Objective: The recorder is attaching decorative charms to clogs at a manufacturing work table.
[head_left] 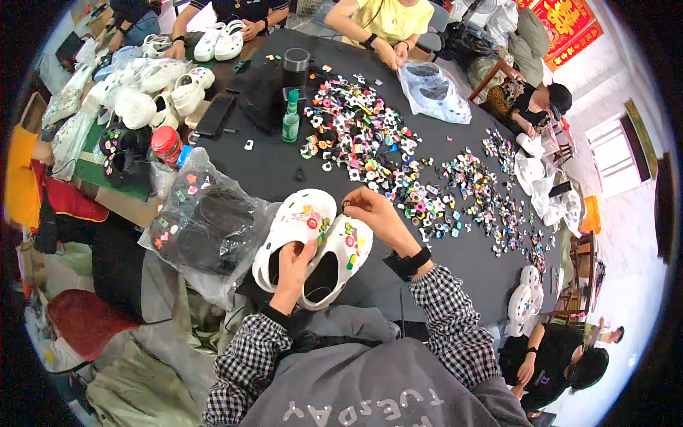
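Two white clogs (302,224) with small coloured charms on their tops lie side by side at the near edge of a black table (455,256). My left hand (293,267) grips the pair where the two shoes meet, near their openings. My right hand (373,213) pinches at the toe of the right clog (341,256), fingertips closed on something too small to make out. Both forearms wear black-and-white checked sleeves.
A wide spread of colourful charms (384,153) covers the table's middle and right. A clear bag holding black clogs (206,228) lies left of my hands. A green bottle (290,117) and a dark cup (296,60) stand beyond. Other people work around the table with more white clogs (220,41).
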`<state>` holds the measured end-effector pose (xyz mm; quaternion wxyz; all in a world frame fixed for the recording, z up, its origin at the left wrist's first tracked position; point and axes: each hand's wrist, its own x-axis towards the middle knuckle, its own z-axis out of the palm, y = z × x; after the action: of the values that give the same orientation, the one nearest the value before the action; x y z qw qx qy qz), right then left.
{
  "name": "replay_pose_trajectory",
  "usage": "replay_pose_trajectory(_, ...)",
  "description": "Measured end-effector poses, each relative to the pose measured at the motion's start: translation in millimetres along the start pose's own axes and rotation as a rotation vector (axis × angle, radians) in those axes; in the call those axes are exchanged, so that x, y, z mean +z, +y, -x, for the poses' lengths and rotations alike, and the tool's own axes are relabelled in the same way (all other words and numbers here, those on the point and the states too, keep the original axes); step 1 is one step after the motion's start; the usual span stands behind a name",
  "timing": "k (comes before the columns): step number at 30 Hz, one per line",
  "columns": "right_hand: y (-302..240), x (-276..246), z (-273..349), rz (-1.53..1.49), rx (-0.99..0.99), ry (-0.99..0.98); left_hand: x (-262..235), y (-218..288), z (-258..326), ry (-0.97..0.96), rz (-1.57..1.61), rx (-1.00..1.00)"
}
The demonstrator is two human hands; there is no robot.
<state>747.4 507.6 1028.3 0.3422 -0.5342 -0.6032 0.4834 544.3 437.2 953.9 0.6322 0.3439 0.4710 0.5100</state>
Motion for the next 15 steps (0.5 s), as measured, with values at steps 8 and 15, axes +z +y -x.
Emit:
replay_pose_trajectory(8,11,-18,22,0.013,0.062,-0.019,-2,38,38,0.087,-0.315,0.176)
replay_pose_trajectory(15,12,-20,17,0.097,0.124,-0.119,8,25,45,-0.324,0.048,-0.298)
